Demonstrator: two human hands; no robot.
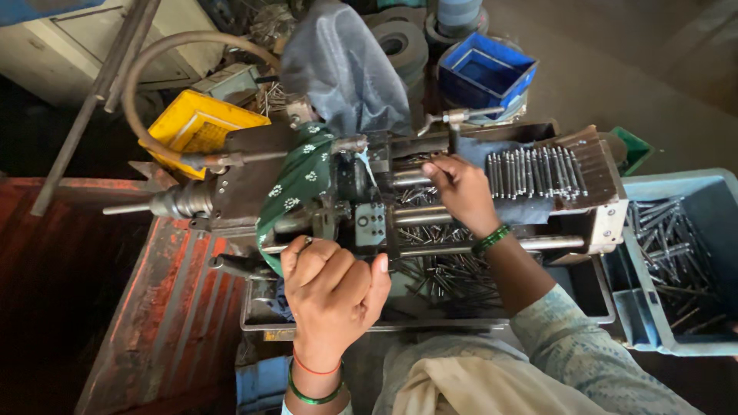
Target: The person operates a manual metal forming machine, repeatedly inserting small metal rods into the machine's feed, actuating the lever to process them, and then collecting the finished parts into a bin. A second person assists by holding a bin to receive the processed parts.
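My left hand (332, 290) is closed around a lever or handle at the front of a small metal machine (361, 207); the handle itself is hidden under the fist. My right hand (461, 188) reaches into the middle of the machine, fingertips pinched near the horizontal steel bars (430, 217); whether it holds a rod I cannot tell. A row of thin metal rods (534, 170) lies on a sloped tray right of that hand. Many loose rods (450, 273) lie in the pan under the machine. A green patterned cloth (296, 184) drapes the machine's left part.
A light blue crate (692, 192) with several rods stands at the right. A yellow bin (196, 123), a dark blue bin (484, 69) and a grey cloth cover (346, 69) sit behind the machine. A curved hose (146, 77) arcs at back left. A rusty red surface (154, 323) lies left.
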